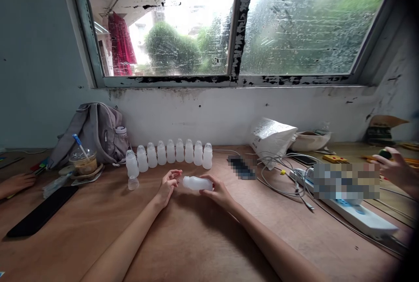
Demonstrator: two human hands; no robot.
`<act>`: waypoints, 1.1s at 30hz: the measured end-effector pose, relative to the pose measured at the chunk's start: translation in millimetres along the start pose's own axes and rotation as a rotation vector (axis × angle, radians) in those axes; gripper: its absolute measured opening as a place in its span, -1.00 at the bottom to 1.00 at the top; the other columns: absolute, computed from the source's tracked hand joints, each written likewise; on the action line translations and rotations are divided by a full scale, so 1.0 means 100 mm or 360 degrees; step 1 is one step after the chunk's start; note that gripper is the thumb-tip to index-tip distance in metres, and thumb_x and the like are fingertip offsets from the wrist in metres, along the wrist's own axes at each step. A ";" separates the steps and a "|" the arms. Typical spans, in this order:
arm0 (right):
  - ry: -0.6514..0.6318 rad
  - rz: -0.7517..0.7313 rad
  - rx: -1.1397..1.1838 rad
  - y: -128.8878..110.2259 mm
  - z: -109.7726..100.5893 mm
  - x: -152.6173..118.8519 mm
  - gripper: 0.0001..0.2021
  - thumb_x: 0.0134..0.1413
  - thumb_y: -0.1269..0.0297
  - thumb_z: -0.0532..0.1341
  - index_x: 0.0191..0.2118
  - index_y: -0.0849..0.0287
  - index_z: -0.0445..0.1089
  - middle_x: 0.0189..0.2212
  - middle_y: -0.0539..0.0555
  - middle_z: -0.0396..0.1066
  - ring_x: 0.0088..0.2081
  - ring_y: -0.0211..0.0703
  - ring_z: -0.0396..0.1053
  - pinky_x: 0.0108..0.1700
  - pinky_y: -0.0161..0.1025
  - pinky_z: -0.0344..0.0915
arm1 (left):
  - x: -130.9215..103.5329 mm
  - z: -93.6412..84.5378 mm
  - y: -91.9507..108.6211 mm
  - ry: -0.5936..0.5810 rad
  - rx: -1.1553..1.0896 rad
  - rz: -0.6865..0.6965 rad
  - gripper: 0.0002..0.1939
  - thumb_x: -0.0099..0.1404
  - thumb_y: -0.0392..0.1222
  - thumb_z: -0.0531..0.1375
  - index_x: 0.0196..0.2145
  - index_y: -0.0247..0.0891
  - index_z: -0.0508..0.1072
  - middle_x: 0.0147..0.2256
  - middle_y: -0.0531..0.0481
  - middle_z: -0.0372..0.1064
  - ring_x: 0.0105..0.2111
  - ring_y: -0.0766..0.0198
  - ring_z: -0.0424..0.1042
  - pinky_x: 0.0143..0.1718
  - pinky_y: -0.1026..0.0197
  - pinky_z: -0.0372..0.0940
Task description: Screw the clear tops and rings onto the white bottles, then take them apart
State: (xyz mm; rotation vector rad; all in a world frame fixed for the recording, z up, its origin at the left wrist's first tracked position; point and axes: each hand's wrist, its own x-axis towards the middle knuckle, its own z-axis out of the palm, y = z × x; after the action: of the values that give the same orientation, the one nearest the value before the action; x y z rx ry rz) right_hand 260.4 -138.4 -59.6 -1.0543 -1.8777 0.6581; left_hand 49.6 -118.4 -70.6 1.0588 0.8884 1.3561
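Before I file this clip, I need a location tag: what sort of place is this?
Probably a shared indoor workspace, perhaps a small workroom: a wooden table below a window, a power strip among cables, and another person's hand at the right edge.

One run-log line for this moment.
Right hand: holds frosted white plastic bottle sideways | Left hand: by its mouth, grip unclear | Behind: upright row of matching bottles
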 end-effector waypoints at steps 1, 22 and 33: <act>-0.0002 0.0001 0.0002 0.01 0.00 0.00 -0.62 -0.23 0.30 0.25 -0.15 0.13 0.33 -0.23 0.07 0.36 -0.24 -0.10 0.30 -0.30 -0.26 0.25 | 0.00 0.00 0.00 0.0007 0.0004 -0.0009 -0.71 -0.07 -0.26 0.23 -0.31 -0.24 0.35 -0.11 -0.08 0.29 -0.12 0.26 0.28 -0.20 0.33 0.20; 0.0056 0.0022 0.0165 0.04 0.02 0.02 -0.60 -0.25 0.35 0.25 -0.15 0.13 0.30 -0.21 0.05 0.32 -0.20 -0.10 0.28 -0.26 -0.25 0.22 | -0.07 0.03 0.02 -0.0219 0.0079 -0.0281 -0.52 0.02 -0.02 0.25 -0.11 -0.27 0.32 -0.17 -0.19 0.33 -0.30 0.23 0.40 -0.26 0.21 0.28; -0.0113 0.0578 0.0779 -0.05 0.08 0.02 -0.67 -0.09 0.03 0.13 -0.37 0.25 0.26 -0.66 -0.06 0.25 -0.76 -0.42 0.08 -0.75 -0.43 -0.06 | -0.14 0.10 0.08 -0.0300 0.0351 0.0153 -0.60 -0.05 -0.07 0.29 -0.25 -0.32 0.43 -0.34 -0.07 0.39 -0.32 0.24 0.34 -0.29 0.28 0.22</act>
State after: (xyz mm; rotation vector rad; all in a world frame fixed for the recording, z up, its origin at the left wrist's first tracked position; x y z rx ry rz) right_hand 250.7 -139.6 -59.2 -1.0552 -1.4751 1.3038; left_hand 56.1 -134.0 -61.6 1.3906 0.8690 1.2322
